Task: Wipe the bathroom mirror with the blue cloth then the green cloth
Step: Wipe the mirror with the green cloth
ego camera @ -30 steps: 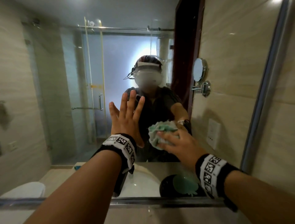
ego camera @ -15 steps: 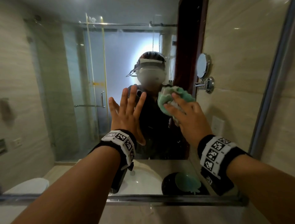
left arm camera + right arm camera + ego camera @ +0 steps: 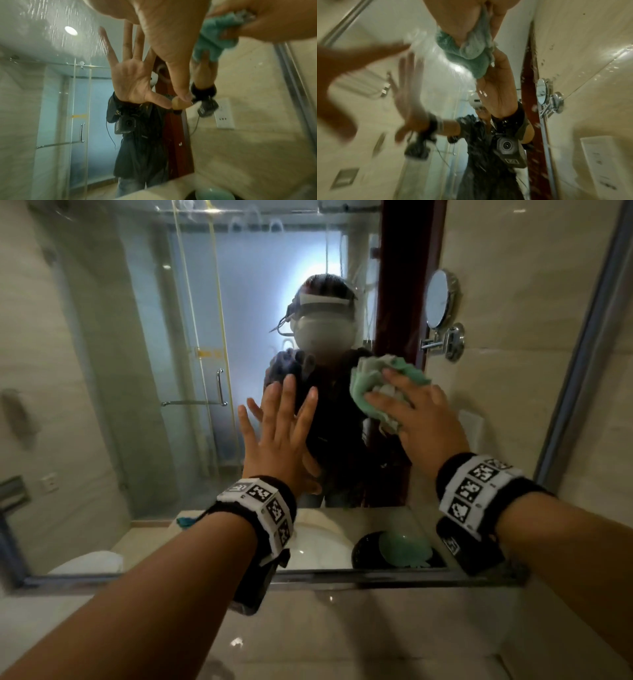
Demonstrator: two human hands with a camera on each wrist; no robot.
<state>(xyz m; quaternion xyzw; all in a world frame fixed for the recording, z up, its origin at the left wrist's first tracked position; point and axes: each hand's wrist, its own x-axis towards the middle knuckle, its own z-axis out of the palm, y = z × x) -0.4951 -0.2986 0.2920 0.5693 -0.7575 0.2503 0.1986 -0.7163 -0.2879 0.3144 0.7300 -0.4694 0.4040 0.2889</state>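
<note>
I have my right hand (image 3: 423,419) bunched around the green cloth (image 3: 373,378), pressing it against the bathroom mirror (image 3: 137,371) at mid height, right of centre and nearer the right edge than the left; the fingers curl over the wad, and in the right wrist view the green cloth (image 3: 471,54) bulges out from under the palm against the glass. My left hand (image 3: 281,436) is released, fingers straight and spread, and appears to lie flat on the mirror just left of the cloth, lower than it; the left wrist view shows the thumb tip (image 3: 184,94) meeting its own reflection, so I take it as bracing rather than wiping.

As for progress: since the green cloth is the one in use, I judge the blue pass to be done and the second half under way; I cannot confirm that from the glass itself. A small blue scrap (image 3: 185,522) shows in the reflection at the left end of the counter; it may be the blue cloth set aside, but it is too small to be sure. Droplets and streaks show on the glass in both wrist views, near the top and along the right side, so I reckon a fair stretch of wiping is left, the upper part and the left half above all.
</note>
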